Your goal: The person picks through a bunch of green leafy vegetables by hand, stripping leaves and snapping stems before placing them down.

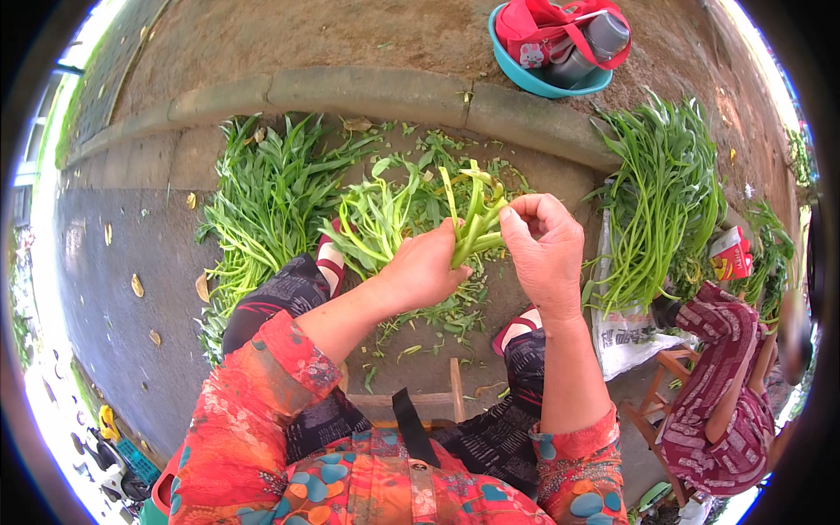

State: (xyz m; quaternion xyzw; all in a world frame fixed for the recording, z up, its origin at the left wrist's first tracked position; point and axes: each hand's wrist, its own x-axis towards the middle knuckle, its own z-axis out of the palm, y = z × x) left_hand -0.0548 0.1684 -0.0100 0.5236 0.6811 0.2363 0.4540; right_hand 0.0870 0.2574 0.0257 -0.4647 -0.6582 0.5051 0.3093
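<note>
My left hand (pixel 426 266) is closed around a small bunch of green leafy-vegetable stems (pixel 474 226), which look like water spinach. The stem ends point up and to the right; one is yellowed and bent. At the bunch's right side, my right hand (pixel 543 246) pinches a stem between thumb and forefinger. Pale stems with leaves (pixel 377 220) show beyond my left wrist; whether they belong to the held bunch, I cannot tell. Under both hands, loose leaves and cut bits (pixel 453 315) litter the ground between my feet.
A heap of greens (pixel 275 190) lies left, another (pixel 663 210) right by a white printed sack (pixel 627 341). Beyond the stone curb (pixel 367 88), a blue basin (pixel 518 75) holds a red bag (pixel 531 29) and grey bottle (pixel 600 39). Another person (pixel 718 400) sits at right, near a red packet (pixel 732 252).
</note>
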